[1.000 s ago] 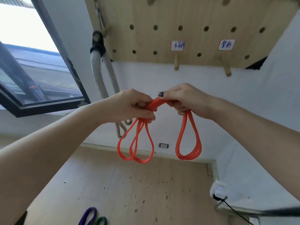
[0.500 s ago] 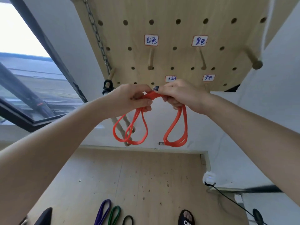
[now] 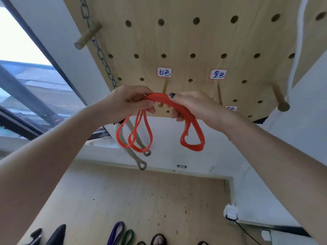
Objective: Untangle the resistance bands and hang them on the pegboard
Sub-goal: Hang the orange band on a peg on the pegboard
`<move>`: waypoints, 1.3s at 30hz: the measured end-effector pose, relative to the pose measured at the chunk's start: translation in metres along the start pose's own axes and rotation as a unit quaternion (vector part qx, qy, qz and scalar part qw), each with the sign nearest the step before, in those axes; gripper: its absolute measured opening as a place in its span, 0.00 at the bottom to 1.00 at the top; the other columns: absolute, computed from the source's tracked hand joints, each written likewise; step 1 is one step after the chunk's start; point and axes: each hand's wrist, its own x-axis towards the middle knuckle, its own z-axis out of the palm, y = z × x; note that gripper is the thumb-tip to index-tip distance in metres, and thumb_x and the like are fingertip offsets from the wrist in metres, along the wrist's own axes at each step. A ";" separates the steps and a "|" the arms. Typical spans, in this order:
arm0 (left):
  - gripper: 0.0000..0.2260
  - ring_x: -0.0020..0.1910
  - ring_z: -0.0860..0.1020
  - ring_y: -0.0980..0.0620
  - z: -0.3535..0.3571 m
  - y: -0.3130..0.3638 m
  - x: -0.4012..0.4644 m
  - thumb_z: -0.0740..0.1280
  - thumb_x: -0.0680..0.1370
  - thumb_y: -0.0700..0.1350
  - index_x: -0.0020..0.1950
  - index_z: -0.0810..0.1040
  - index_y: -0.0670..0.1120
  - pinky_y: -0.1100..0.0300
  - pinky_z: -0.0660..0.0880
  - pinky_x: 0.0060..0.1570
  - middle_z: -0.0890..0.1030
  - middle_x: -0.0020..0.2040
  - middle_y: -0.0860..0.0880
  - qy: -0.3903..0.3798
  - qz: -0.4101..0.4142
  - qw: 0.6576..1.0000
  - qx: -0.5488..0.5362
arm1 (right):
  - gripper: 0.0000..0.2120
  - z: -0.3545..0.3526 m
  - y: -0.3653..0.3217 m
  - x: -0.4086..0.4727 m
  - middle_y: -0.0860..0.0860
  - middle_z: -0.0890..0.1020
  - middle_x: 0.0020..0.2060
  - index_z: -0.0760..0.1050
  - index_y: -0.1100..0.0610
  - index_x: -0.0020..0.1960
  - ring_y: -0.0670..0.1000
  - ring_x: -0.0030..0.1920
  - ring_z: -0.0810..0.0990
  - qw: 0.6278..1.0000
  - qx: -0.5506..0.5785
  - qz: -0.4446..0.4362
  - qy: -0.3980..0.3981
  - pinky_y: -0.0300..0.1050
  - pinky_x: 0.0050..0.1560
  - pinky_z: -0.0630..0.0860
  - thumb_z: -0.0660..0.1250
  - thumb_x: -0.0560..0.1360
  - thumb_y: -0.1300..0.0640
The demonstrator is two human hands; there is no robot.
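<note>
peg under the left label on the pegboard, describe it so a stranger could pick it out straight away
On the light wooden pegboard, find the two white labels with blue handwriting. The thin wooden peg sticks out directly beneath the left label, just above the folded orange resistance band. It is far slimmer than the thick round pegs at the board's edges.

Pegs (image 3: 164, 88) jut ahead — chain (image 3: 100, 53) hangs left — floor (image 3: 141, 200) open.

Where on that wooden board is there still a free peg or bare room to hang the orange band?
The thin peg under the left label and the one under the right label look bare. The upper left is crowded: a chain hangs by the thick peg. Both hands, left hand and right hand, grip the orange band.
</note>
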 end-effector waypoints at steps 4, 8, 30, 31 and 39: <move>0.05 0.47 0.85 0.57 -0.018 -0.021 0.011 0.67 0.82 0.45 0.56 0.82 0.49 0.51 0.81 0.55 0.87 0.47 0.54 0.030 -0.012 0.998 -0.048 | 0.10 0.005 -0.004 0.016 0.53 0.87 0.49 0.80 0.53 0.58 0.53 0.50 0.86 0.999 0.017 -0.032 0.016 0.49 0.58 0.83 0.72 0.77 0.61; 0.04 0.48 0.85 0.56 -0.020 -0.038 0.022 0.67 0.82 0.44 0.54 0.82 0.47 0.49 0.81 0.58 0.87 0.47 0.52 0.014 -0.021 0.997 -0.077 | 0.13 0.013 -0.004 0.029 0.54 0.87 0.47 0.81 0.57 0.56 0.51 0.49 0.87 0.994 0.061 -0.041 0.085 0.53 0.60 0.82 0.70 0.75 0.70; 0.02 0.41 0.80 0.47 0.016 -0.087 0.079 0.65 0.83 0.47 0.52 0.77 0.52 0.45 0.79 0.45 0.83 0.43 0.49 0.051 0.019 0.997 -0.063 | 0.11 0.040 0.021 0.087 0.55 0.86 0.44 0.80 0.62 0.53 0.48 0.47 0.85 0.922 0.208 -0.032 0.324 0.38 0.50 0.79 0.68 0.74 0.72; 0.01 0.39 0.79 0.46 0.018 -0.089 0.078 0.65 0.83 0.47 0.52 0.76 0.52 0.43 0.78 0.44 0.81 0.42 0.48 0.061 0.024 0.997 -0.048 | 0.11 0.041 0.022 0.087 0.55 0.86 0.45 0.80 0.62 0.53 0.47 0.46 0.85 0.921 0.207 -0.030 0.328 0.35 0.48 0.78 0.68 0.74 0.73; 0.03 0.47 0.83 0.54 0.020 -0.090 0.075 0.64 0.84 0.43 0.55 0.77 0.48 0.55 0.79 0.48 0.85 0.45 0.55 0.090 0.032 0.992 -0.079 | 0.12 0.040 0.022 0.077 0.51 0.86 0.42 0.80 0.57 0.53 0.45 0.45 0.84 0.934 0.176 -0.011 0.311 0.36 0.48 0.79 0.68 0.74 0.70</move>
